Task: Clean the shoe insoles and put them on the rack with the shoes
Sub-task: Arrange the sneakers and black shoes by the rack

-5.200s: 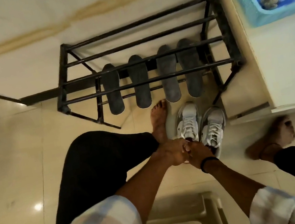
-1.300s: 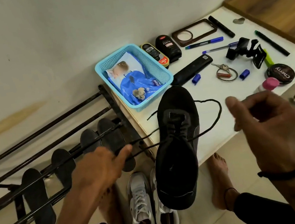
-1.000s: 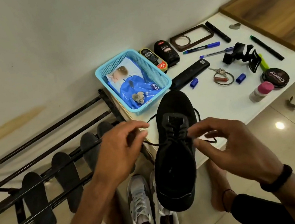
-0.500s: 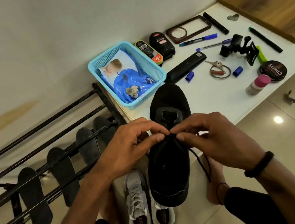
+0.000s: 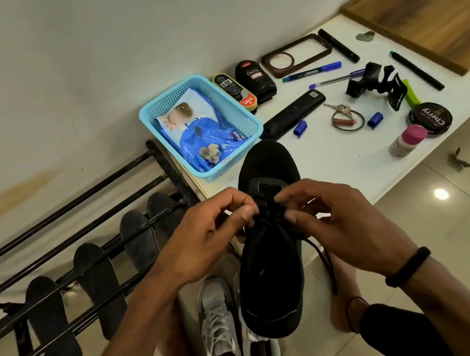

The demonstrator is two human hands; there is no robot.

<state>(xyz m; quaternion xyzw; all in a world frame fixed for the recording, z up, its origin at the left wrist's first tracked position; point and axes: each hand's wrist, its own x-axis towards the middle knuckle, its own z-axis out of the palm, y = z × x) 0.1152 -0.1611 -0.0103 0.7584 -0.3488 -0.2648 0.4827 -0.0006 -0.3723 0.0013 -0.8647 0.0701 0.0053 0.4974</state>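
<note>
A black shoe (image 5: 272, 274) sits in front of me, toe pointing away, over the edge of the white shelf (image 5: 347, 164). My left hand (image 5: 207, 239) and my right hand (image 5: 332, 220) meet over its tongue, each pinching the black lace (image 5: 323, 259); one lace end hangs down on the right. Several dark insoles (image 5: 51, 329) lean on the black metal rack (image 5: 67, 285) at the left. A pair of grey-white sneakers (image 5: 236, 337) stands on the floor under the black shoe.
The shelf holds a blue basket (image 5: 246, 122) with a wipes pack, polish bottles (image 5: 256, 84), a polish tin (image 5: 430, 118), pens, keys (image 5: 344, 117), a black clip and a pink-capped bottle (image 5: 406, 141). A wooden board (image 5: 430, 8) lies far right. My bare feet rest on the tiled floor.
The hands, which held the lace ends wide apart, have come together over the black shoe's tongue and now pinch the lace close to the eyelets.
</note>
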